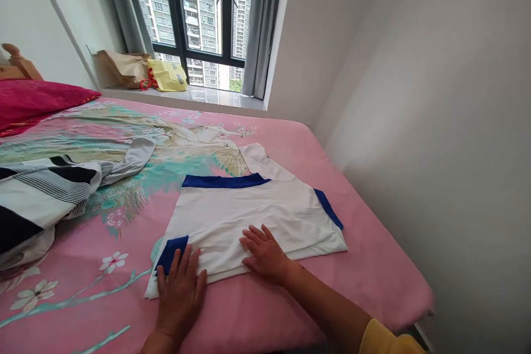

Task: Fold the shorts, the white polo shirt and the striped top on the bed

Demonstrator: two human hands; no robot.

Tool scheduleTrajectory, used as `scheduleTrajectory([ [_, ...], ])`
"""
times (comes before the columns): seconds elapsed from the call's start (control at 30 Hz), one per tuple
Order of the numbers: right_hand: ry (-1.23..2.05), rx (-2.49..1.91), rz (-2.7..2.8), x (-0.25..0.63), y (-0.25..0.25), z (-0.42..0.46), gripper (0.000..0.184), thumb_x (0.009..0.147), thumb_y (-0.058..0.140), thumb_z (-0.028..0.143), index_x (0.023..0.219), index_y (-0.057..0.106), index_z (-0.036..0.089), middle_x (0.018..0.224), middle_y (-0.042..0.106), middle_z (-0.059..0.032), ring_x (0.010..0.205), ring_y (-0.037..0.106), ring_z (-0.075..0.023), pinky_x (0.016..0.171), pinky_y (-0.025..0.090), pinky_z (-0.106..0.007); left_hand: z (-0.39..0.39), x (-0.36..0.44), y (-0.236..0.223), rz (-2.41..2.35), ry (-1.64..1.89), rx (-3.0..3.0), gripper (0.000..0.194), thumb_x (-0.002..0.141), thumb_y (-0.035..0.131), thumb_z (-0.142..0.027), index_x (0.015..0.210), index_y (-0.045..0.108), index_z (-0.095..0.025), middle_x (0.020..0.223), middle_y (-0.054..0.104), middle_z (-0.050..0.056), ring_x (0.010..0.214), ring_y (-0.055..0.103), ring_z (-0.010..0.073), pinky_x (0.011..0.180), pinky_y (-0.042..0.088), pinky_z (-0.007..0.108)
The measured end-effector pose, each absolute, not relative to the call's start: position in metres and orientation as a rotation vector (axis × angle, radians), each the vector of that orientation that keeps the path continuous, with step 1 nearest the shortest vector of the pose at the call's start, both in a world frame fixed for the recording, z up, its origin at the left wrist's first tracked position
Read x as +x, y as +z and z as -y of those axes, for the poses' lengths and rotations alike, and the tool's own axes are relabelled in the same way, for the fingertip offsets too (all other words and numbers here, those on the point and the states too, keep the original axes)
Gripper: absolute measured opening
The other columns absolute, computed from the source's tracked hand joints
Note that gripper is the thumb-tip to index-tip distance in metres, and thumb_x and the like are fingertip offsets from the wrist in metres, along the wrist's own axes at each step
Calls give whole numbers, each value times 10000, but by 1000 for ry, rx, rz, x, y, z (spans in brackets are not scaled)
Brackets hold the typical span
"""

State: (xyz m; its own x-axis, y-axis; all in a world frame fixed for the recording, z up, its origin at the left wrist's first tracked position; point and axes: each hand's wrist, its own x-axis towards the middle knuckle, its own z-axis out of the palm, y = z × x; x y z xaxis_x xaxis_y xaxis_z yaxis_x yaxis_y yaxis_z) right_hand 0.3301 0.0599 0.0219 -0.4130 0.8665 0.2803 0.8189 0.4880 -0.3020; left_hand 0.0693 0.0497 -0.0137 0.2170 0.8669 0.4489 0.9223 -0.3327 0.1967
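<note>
From where I stand, I see the person's two hands laid over a white shirt (pixel 249 215) with blue trim, which is spread, partly folded, on the pink bed (pixel 365 271). The shirt lies toward the near edge of the bed, and its right end points to the long right edge, with a strip of bed cover between them.

The left hand (pixel 180 296) comes almost straight from the near edge. Its back is turned up, its fingers are extended and a little apart, and they rest on the near left corner of the shirt, just beside the blue patch (pixel 172 251) and partly over it. The right hand (pixel 265 254) reaches in at a slant from the near right corner of the bed, its forearm (pixel 327 298) coming out of a yellow sleeve (pixel 385 337). It lies palm down near the middle of the shirt's near side, the fingers loosely fanned toward the far left. Both hands are unclenched and grasp nothing; how strongly they press, I cannot tell. Near the left side of the bed lies a striped garment (pixel 53 188), well apart from both hands.
</note>
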Motion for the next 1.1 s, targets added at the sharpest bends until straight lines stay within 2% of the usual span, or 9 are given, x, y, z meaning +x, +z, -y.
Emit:
scheduleTrajectory([
  [0.17,-29,-2070,1949,424,1,-35,398,930,378,350,1294,488,231,1393,464,-79,1344,311,-244,1097,20,-582,-56,71,-18,1793,-694,-2258,555,862,381,-353,1364,408,-117,1415,396,228,1351,272,373,1050,133,643],
  [0.3,-230,-2352,1460,505,6,-5,376,911,341,272,1213,558,215,1344,505,-98,1306,354,-292,1062,172,-582,-56,74,-16,1791,-683,-2269,555,873,353,-347,1365,401,-94,1415,385,241,1342,281,385,1047,129,649],
  [0.47,-272,-2182,1567,520,17,24,385,825,372,167,1138,597,171,1274,553,-91,1274,389,-239,1070,283,-441,-52,74,-6,1798,-799,-2309,514,903,317,-308,1375,378,-115,1452,335,224,1370,245,353,1060,121,641],
  [0.57,-226,-2010,1718,494,21,29,333,839,382,174,1072,620,172,1228,588,-86,1269,405,-232,1091,248,-455,-50,68,-5,1713,-960,-2349,475,913,319,-252,1381,368,-188,1460,360,157,1383,249,289,1099,80,598],
  [0.67,-138,-1892,1889,457,26,25,328,890,367,212,1121,598,181,1290,555,-73,1320,354,-215,1121,181,-460,-48,65,-1,1558,-1018,-2407,426,910,341,-220,1322,449,-205,1389,476,116,1368,297,249,1127,70,548],
  [0.8,-57,-1816,2083,418,30,11,406,934,334,280,1301,484,192,1408,445,-72,1380,252,-209,1132,132,-474,-55,69,12,1442,-802,-2597,424,914,358,-250,1319,482,-220,1406,468,85,1369,299,226,1132,86,506],
  [0.9,41,-1881,2204,416,23,5,454,929,341,348,1355,432,220,1430,416,-68,1380,256,-231,1118,124,-529,-68,61,20,1615,-461,-2705,443,905,384,-337,1336,470,-282,1435,427,63,1371,287,270,1096,13,597],
  [0.97,61,-2020,2175,433,13,9,469,913,350,376,1351,442,237,1417,432,-71,1358,305,-253,1095,138,-573,-74,44,23,1761,-323,-2710,460,892,393,-384,1338,462,-300,1444,411,63,1366,293,287,1075,46,629],
  [1.1,-184,-2118,2129,491,-3,39,574,811,420,256,1384,405,235,1434,409,-61,1367,287,-242,1109,151,-524,-67,-2,20,1668,-352,-2689,557,846,436,-356,1393,384,-269,1510,279,66,1403,204,263,1104,141,545],
])
